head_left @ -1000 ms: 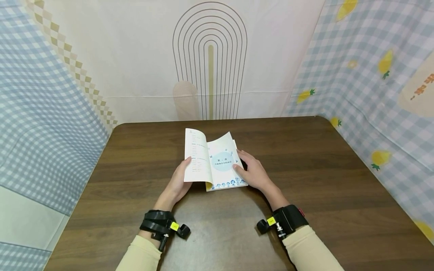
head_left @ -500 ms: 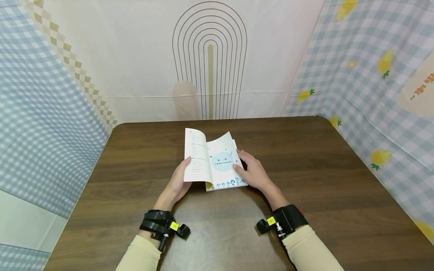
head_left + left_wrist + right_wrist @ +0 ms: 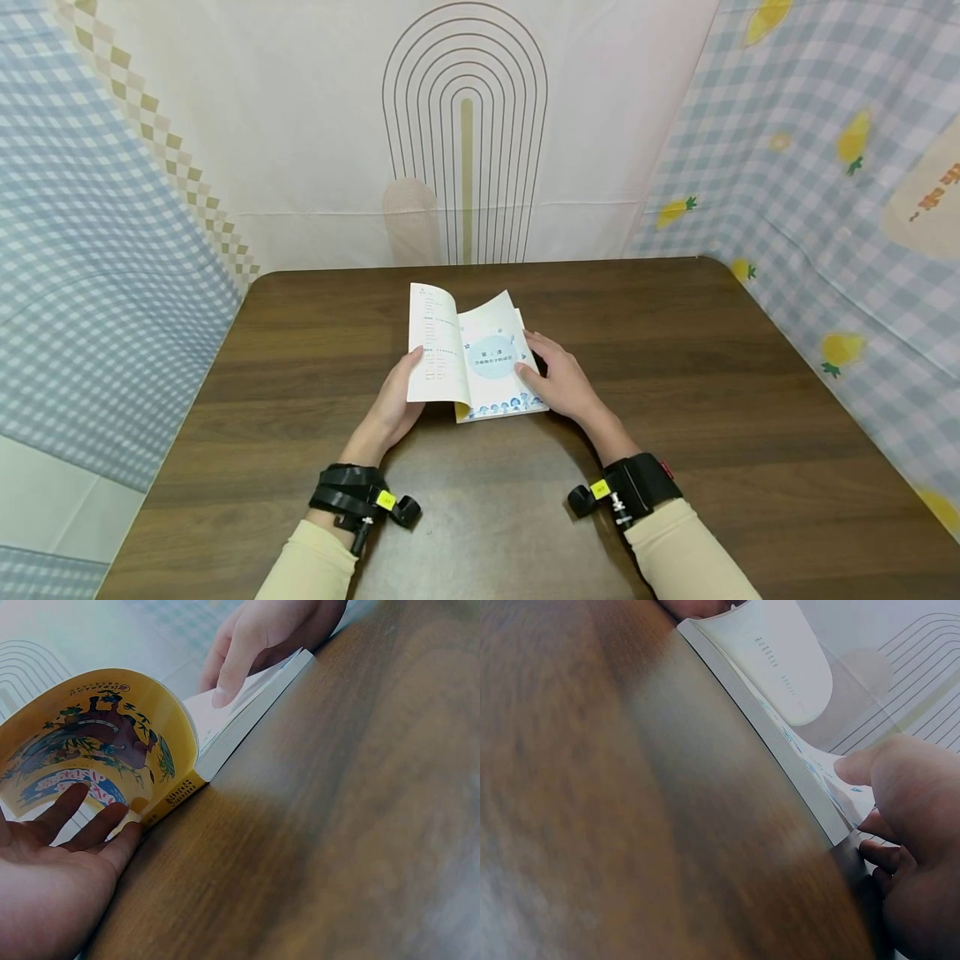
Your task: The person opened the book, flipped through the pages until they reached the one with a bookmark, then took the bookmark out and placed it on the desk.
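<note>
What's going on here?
Someone is holding a yellow-covered book open over a brown table. The left hand holds the curved left side, thumb at the page edge and fingers behind, against the cover. The right hand grips the right side, thumb on a page printed with a blue circle.

1. Brown wood-grain table [image 3: 247,467], across the middle and bottom of the head view, far corners rounded.
2. White cloth [image 3: 300,125], upper middle, printed with nested arches [image 3: 466,133].
3. Blue-and-white checked cloth [image 3: 97,250], left side.
4. Fruit-print checked cloth [image 3: 795,225], right side.
5. Pale panel [image 3: 60,500], lower left.
</note>
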